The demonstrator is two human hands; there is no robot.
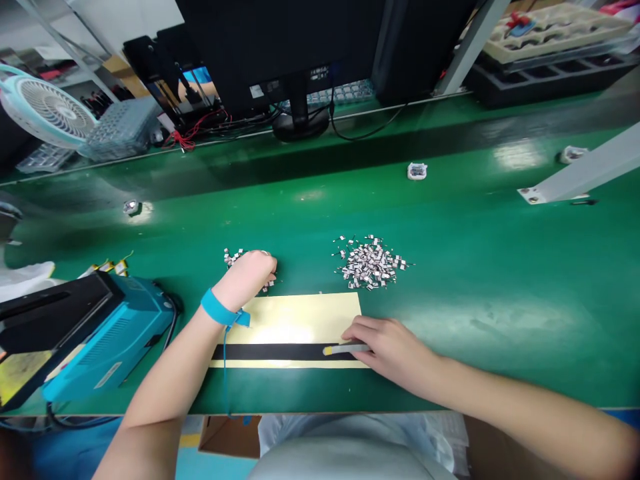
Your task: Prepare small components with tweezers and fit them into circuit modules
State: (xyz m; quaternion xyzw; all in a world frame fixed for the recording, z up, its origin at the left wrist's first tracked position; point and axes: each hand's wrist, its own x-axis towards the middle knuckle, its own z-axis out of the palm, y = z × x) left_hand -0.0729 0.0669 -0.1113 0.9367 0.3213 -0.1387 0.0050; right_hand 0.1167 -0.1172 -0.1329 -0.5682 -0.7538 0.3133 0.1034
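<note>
My left hand (249, 275), with a blue wrist strap (218, 308), reaches over a small pile of tiny white parts (233, 256); its fingers are bent down and their tips are hidden. My right hand (383, 343) is closed around a thin grey tool with a yellow tip (345, 349), at the right end of a pale yellow sheet (305, 317). A black strip (280, 352) runs along the sheet's lower part, and the tool's tip lies over it. Beyond the sheet, up and right, is a larger heap of small white parts with dark leads (371, 263).
A blue machine (113, 340) stands at the left. At the back are a monitor stand (299, 120), a fan (53, 110) and stacked trays (550, 40). A white metal post (585, 170) meets the green table (480, 267) at the right; a small white piece (417, 171) lies mid-table.
</note>
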